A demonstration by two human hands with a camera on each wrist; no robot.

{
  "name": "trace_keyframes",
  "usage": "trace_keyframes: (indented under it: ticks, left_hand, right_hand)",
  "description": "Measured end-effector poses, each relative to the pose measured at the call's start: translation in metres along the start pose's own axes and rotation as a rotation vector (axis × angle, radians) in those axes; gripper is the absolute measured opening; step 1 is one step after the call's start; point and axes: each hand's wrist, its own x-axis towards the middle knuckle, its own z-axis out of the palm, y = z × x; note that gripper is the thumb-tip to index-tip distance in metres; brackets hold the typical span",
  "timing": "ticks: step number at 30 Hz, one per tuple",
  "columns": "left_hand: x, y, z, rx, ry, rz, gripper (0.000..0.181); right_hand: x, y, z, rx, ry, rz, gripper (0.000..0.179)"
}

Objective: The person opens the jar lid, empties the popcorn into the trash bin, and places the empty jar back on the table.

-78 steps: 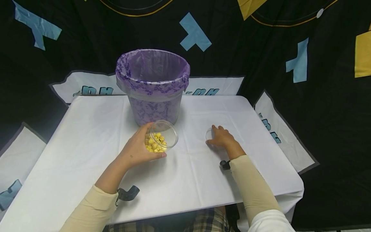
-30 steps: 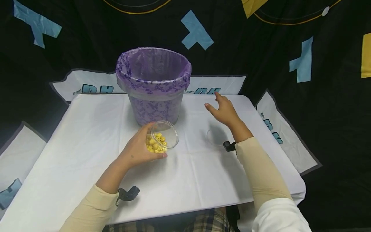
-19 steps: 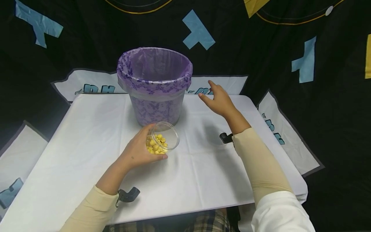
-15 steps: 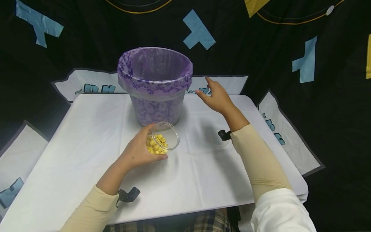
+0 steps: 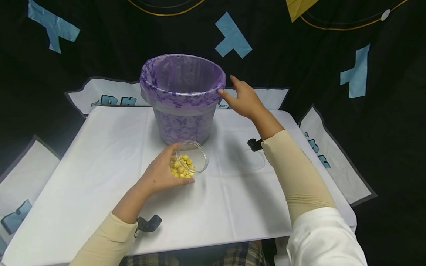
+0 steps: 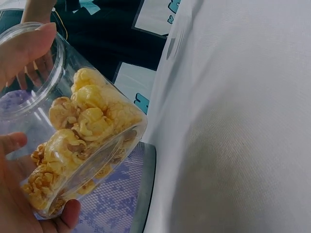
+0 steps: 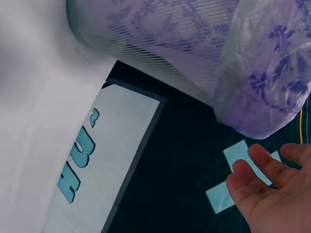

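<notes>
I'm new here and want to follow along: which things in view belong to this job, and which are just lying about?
Seemingly in use: left hand, tilted jar, popcorn, right hand, lined bin, clear lid.
Merely background: blue patches, black backdrop, printed panels.

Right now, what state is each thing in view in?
Clear round plastic jar: uncapped, tilted, gripped by left hand
Yellow popcorn: inside the jar
Clear round plastic lid: off, flat on white cloth-covered table
Purple floral-lined bin: open, upright
Right hand: fingers extended, beside the bin's rim
</notes>
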Motion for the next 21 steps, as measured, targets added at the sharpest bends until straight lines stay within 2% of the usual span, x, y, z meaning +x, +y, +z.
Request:
trace_keyframes:
  ticks: [11, 21]
  left_hand:
    - [-0.004, -0.002, -0.002, 0.003, 0.008, -0.001, 0.117]
    - [-0.006, -0.005, -0.006, 0.017, 0.026, 0.001, 0.114]
  right_hand:
    - [0.013, -0.025, -0.004, -0.032, -0.013, -0.014, 0.085]
    - [0.020, -0.037, 0.002, -0.041, -0.057, 0.050, 0.089]
